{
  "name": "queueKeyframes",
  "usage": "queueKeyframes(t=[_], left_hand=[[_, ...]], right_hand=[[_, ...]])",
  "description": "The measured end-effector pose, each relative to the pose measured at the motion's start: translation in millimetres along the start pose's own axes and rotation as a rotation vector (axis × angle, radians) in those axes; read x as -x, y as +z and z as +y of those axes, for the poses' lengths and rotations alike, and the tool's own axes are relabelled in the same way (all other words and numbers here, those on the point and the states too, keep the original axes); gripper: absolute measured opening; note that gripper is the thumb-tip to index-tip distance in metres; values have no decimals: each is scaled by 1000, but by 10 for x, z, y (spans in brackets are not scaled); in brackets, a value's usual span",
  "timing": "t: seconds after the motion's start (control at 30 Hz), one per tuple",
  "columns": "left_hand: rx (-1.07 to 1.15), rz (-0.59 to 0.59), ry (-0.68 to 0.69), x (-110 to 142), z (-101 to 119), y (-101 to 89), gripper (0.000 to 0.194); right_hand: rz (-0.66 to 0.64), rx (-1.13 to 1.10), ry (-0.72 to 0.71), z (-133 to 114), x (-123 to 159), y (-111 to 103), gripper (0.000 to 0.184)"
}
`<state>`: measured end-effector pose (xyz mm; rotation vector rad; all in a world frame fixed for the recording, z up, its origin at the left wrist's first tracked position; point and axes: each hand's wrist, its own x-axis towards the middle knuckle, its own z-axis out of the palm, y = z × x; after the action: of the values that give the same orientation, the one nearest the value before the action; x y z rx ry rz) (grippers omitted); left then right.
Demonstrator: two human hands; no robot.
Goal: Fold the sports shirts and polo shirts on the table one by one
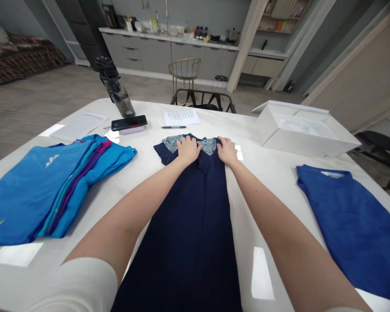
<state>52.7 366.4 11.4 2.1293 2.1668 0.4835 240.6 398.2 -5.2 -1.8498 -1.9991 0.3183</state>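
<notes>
A long navy polo shirt (195, 225) with a blue-grey paisley collar (209, 146) lies lengthwise before me, its collar at the far end. Its left short sleeve (165, 149) sticks out, while the right side runs in a straight edge with no sleeve showing. My left hand (188, 150) rests on the collar, fingers spread and thumb pointing right. At the right shoulder, my right hand (227, 151) has its fingers and thumb closed at the cloth's edge. Part of the collar is hidden beneath my left hand.
Left lies a stack of folded blue, teal and purple shirts (35, 186); right, a blue shirt (354, 216). A white open box (305, 138) stands at back right. Farther back are a dark bottle (118, 93), a phone (129, 122), a pen (173, 127) and a printed sheet (182, 116).
</notes>
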Motion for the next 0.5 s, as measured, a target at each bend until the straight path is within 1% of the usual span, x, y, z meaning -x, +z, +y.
queueKeyframes(t=[0.07,0.13,0.2,0.3,0.4,0.5], left_hand=[[40,-7,13,-64,-30,74,33],[114,-19,-10,-86,-53,132,26],[194,-16,-21,-93,-68,167,20],[236,11,6,-89,-100,166,19],[158,20,16,-58,-230,95,24],[6,70,-59,-18,-535,-40,31]], right_hand=[[-57,67,-11,0,-172,42,54],[-88,127,-61,6,-256,85,48],[-75,153,-110,11,-277,123,41],[-6,175,-143,5,-250,151,33],[49,229,-140,-49,-212,140,32],[96,246,-139,-213,-213,128,30]])
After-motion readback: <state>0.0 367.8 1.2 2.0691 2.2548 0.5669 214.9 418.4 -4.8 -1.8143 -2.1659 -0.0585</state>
